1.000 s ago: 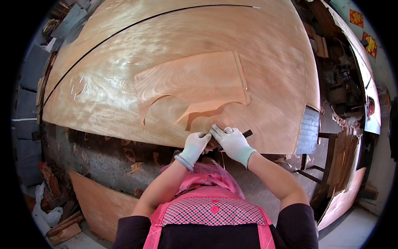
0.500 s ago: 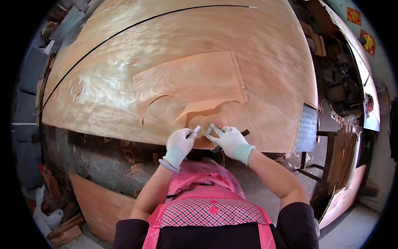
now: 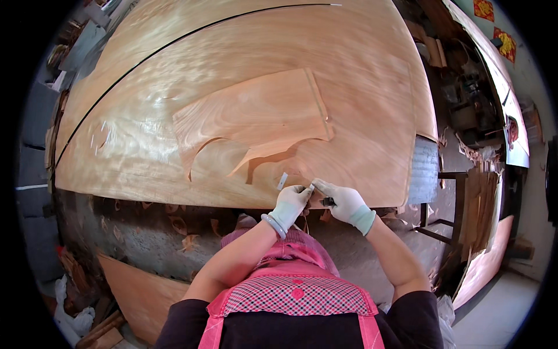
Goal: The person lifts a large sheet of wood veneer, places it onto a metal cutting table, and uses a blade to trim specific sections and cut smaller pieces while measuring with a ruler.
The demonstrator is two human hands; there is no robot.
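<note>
My left hand [image 3: 290, 206], gloved in white with a bracelet at the wrist, is pinched on a small white strip [image 3: 312, 188] at the front edge of a large plywood sheet [image 3: 360, 168]. My right hand [image 3: 347, 203], also gloved, is closed on a dark tool [image 3: 328, 201], its fingertips at the strip beside my left hand. Another short white strip [image 3: 283, 181] lies just behind my left hand. Beyond both hands lies a thin cut wood panel [image 3: 256, 113] with curved notches. What is under my fingers is partly hidden.
A long black rod [image 3: 157, 51] curves across the sheet's back left. At the right are a dark stool frame [image 3: 436, 231], stacked wood offcuts [image 3: 476, 215] and a metal surface [image 3: 422, 171]. A wood board [image 3: 139, 288] stands low at front left, near scattered floor shavings.
My left hand moved away left with a white piece, then returned right to my right fingertips. A white strip now lies behind it. The view has shifted slightly.
</note>
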